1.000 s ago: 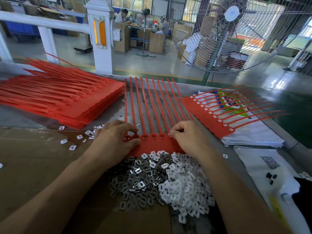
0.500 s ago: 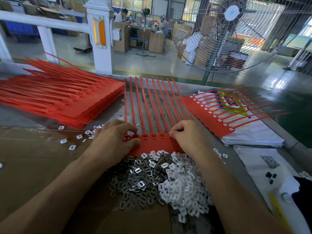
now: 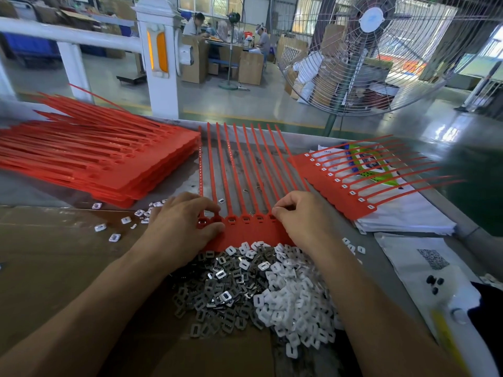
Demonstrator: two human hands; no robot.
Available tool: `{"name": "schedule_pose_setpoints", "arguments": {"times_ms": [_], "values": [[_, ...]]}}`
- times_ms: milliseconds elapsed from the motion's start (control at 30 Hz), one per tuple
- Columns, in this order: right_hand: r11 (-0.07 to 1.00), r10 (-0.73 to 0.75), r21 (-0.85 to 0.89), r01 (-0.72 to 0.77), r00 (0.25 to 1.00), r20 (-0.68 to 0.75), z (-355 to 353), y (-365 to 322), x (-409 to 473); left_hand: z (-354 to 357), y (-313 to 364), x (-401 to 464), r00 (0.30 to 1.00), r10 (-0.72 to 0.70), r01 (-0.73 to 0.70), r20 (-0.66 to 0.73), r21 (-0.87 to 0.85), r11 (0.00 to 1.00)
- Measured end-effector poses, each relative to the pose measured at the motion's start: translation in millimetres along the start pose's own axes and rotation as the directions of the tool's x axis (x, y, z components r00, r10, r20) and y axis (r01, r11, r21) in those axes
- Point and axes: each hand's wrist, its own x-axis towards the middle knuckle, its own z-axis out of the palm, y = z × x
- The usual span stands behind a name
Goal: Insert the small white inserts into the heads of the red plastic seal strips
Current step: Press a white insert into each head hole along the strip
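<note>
A: Position of the sheet of red seal strips (image 3: 246, 235) in work?

B: Flat on the desk (image 3: 174, 186), between the two hands. Heads in a row running left to right along the near edge; tails pointing away to the far side.

A: State of the left hand (image 3: 179, 229)?

B: Fingers curled over the leftmost heads, thumb pressed against the near edge of the sheet. Holding it down, by the look of it.

A: And the right hand (image 3: 302, 219)?

B: Fingers (image 3: 280, 210) pinched narrow at the heads toward the right end of the row. Insert between the tips: cannot tell, too small to see.

A: Supply of white inserts (image 3: 296, 303)?

B: Heaped just near of the sheet, right half of the pile; grey metal clips (image 3: 217, 292) in the left half. Right hand nearer to the white pieces.

A: Direction of the coming move?

B: Probably leftward along the row, head by head, toward the left hand.
</note>
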Motion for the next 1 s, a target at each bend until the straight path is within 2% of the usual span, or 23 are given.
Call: {"name": "schedule_pose_setpoints", "arguments": {"times_ms": [67,133,267,400,667,1000], "values": [[0.995,-0.09,0.033,0.089,0.995,0.034,-4,-2,-4,0,0,0,1.0,0.001,-0.001,0.001,-0.002,1.0],[0.975,-0.218,0.066,0.21,0.963,0.161,-9,-8,-10,-1,1,-1,1.0,-0.001,0.001,0.0,-0.001,1.0],[0.93,-0.366,0.138,0.34,0.822,0.437,-8,-24,-21,-1,2,-2,1.0,0.001,-0.001,-0.006,0.006,1.0],[0.894,-0.425,0.126,0.43,0.723,0.544,-4,-33,-28,-1,3,-2,1.0,0.0,0.0,-0.009,0.013,1.0],[0.855,-0.447,0.056,0.516,0.678,0.583,0,-40,-34,0,3,-1,1.0,0.005,-0.005,-0.019,0.02,1.0],[0.889,-0.441,0.146,0.435,0.722,0.533,-4,-38,-36,1,2,1,1.0,0.003,-0.003,-0.022,0.012,1.0]]}}
